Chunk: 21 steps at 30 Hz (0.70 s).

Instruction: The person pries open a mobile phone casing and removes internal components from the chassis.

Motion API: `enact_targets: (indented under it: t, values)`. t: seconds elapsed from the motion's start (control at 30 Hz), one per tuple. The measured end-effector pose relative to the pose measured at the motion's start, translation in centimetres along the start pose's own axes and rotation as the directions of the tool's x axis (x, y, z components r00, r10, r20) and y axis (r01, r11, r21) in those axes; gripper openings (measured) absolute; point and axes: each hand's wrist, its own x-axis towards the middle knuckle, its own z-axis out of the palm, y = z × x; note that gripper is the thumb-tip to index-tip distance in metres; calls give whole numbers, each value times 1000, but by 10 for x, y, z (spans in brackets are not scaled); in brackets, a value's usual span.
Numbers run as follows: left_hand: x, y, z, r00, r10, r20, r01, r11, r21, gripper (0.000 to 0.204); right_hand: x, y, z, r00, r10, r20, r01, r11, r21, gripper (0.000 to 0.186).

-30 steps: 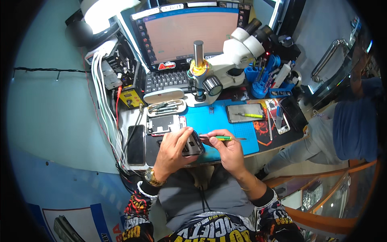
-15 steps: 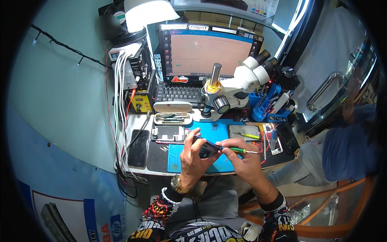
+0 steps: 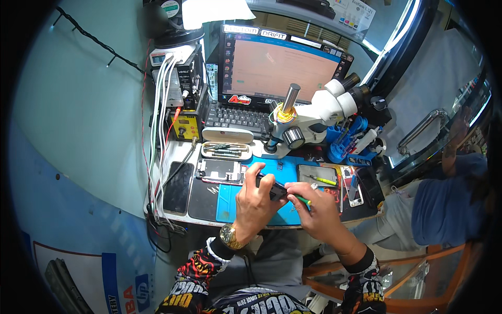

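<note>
My left hand (image 3: 254, 203) grips a dark phone (image 3: 277, 191) by its sides, fingers wrapped over the upper edge, above the blue work mat (image 3: 226, 203). In my right hand (image 3: 322, 213) is a slim green-handled tool (image 3: 303, 199), pinched between thumb and fingers. My right fingertips meet the phone's right end, where the tool's working tip is hidden. The phone is tilted, so little of its face shows.
Behind the mat stand a microscope (image 3: 293, 137), a keyboard (image 3: 235, 119) and a screen (image 3: 282, 65). An open tool case (image 3: 227, 152), a disassembled phone (image 3: 220, 171) and a black phone (image 3: 178, 188) lie leftward. Beyond the table's right end is another person (image 3: 444, 204).
The phone has turned more edge-on, and my right hand now covers the tool's far end. The whole view has shifted slightly.
</note>
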Motion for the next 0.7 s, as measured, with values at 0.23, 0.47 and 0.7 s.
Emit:
enact_targets:
  t: [0.23,0.47,0.7]
  values:
    - [16,2,-3,986,-49,157,40,997,58,56,-6,9,17,939,-344,-14,315,873,-372,38]
    - [18,-3,-7,987,14,158,-11,1000,-20,60,-17,38,18,956,242,-167,-146,883,445,15]
    - [16,-5,0,992,16,126,-11,999,-45,66,-25,33,35,914,318,-252,-119,804,582,13]
